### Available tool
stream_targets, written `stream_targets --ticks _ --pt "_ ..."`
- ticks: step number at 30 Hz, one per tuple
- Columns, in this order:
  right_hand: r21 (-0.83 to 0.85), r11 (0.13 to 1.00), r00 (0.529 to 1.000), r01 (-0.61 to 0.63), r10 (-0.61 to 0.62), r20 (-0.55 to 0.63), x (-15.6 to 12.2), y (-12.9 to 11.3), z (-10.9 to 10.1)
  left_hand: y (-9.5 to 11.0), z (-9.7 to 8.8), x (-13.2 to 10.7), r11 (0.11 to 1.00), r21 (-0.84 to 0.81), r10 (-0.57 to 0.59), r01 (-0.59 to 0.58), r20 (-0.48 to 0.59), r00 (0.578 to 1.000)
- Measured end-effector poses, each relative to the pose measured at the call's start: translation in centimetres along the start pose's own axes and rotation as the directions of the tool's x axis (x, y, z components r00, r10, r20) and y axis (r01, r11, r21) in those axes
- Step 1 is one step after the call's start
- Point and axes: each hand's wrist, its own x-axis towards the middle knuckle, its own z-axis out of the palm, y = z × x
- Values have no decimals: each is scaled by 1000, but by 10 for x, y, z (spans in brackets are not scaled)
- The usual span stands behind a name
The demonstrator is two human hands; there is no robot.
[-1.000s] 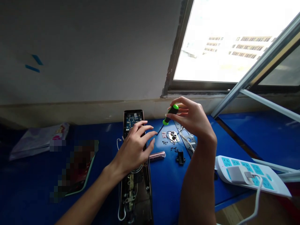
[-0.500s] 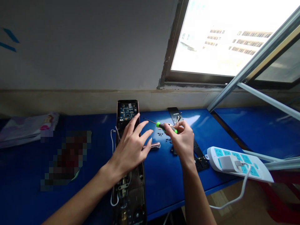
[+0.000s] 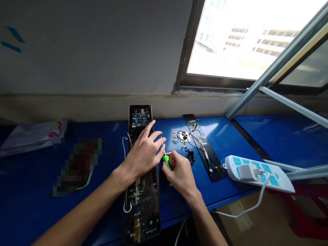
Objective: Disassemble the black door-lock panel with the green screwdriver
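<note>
A long dark housing (image 3: pixel 143 208) lies open on the blue table, with a blue circuit board (image 3: pixel 140 117) at its far end and brass parts (image 3: pixel 137 227) at its near end. My left hand (image 3: pixel 143 153) rests across the housing's middle, palm down, fingers stretched and slightly apart. Just right of it, my right hand (image 3: pixel 180 171) is closed around the green and black handle of a screwdriver (image 3: pixel 166 160). The screwdriver's shaft points away from me, up beside my left fingertips. A pinkish piece behind the right hand is mostly hidden.
Right of my hands lie small black screws (image 3: pixel 175 142), a module with wires (image 3: pixel 184 136), a black bracket (image 3: pixel 191 157) and a long black plate (image 3: pixel 205 150). A white power strip (image 3: pixel 258 174) lies at the table's right edge. A plastic bag (image 3: pixel 33 136) is far left.
My right hand has moved left and nearer to me with the screwdriver, whose shaft has swung from pointing left to pointing away. The module and plate are now uncovered. My left hand stays over the housing.
</note>
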Motion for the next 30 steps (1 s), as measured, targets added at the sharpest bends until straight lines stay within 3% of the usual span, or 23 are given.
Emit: stream_targets --ticks 13,21,26,30 --pt "-248 962 985 117 -82 150 16 -3 -11 -3 0 7 999 -19 33 -32 8 999" --pt "-361 921 986 145 -102 136 25 -21 -28 -10 -7 5 997 -71 28 -32 -49 998" --pt "-400 898 983 186 -168 80 56 -44 -45 -21 -16 0 997 -83 -2 -10 -147 989" --pt "-455 872 984 179 -163 75 97 -33 -52 -23 -16 3 997 -51 50 -55 -84 995"
